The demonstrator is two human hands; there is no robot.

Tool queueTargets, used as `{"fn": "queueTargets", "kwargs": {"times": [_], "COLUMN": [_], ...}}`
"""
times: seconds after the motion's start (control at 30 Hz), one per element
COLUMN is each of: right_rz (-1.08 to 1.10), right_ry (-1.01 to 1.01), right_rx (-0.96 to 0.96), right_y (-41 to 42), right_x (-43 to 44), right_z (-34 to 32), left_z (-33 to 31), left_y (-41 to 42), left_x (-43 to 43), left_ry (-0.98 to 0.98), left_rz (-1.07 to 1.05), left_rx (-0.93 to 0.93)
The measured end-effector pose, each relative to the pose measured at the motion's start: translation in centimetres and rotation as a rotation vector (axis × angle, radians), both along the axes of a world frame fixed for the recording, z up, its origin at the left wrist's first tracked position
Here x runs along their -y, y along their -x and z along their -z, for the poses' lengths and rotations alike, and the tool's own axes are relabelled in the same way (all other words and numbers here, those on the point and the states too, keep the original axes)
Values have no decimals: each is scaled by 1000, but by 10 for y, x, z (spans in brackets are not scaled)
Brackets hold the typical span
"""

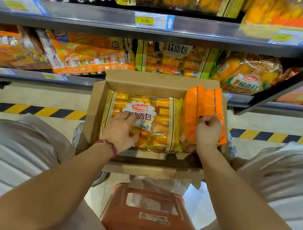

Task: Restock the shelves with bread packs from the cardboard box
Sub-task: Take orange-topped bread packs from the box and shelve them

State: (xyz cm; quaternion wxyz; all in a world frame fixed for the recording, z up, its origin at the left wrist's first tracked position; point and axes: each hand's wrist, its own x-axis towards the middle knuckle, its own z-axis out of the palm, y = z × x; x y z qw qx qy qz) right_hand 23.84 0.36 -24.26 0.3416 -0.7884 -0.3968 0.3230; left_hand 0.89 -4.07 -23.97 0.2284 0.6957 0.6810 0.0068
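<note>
We see one open brown cardboard box under our two hands. Our left hand lies flat with the fingers spread on one yellow clear-plastic bread pack, printed 达利园 and 软面包. Our right hand curls its fingers and pinches the top edge of two orange packs, which stand on edge at the right side of the box. Beyond the hands, one yellow shelf price tag reads 9.80.

- Bare forearms.
- Dark red bead bracelet around the left wrist.
- Thin gold ring on the left hand.
- Dark red nail polish on left hand and right hand.
- Loose, pale grey trousers.
</note>
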Motion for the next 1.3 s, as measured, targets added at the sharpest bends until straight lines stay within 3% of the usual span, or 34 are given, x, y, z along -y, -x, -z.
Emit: {"fn": "queueTargets", "kwargs": {"times": [0.13,0.23,0.47,0.6,0.77,0.87,0.97,1.1,1.2,1.3], "right_rz": [26,-83,-489,-682,-650,-552,-443,-130,30,77], "right_ry": [-251,-306,-112,31,80,137,218,79,-9,119], "right_rx": [-90,-138,-341,-526,-805,-962,-889,-689,-432,-138], "right_y": [4,-2,-16,-18,-14,-10,-6,-8,-18,-29], "right_x": [-20,-37,-46,-44,-45,-52,-60,-57,-34,-8], "right_z": [-48,-92,-163,-172,-157,-135,-107,-65,-28,5], "left_z": [-3,-10,-39,-59,-66,-58,-50,-37,-19,-3], "left_y": [2,2,4,13,23,22,23,27,30,31], "left_x": [0,0,-17,-29,-25,-26,-28,-29,-31,-30], "left_ry": [-40,-41,-38,94,406,494,508,496,457,453], "left_rz": [-42,-83,-193,-238,-252,-322,-382,-511,-689,-818], "left_rx": [85,184,579,776,1085,1265,1288,1230,1171,1191]}}
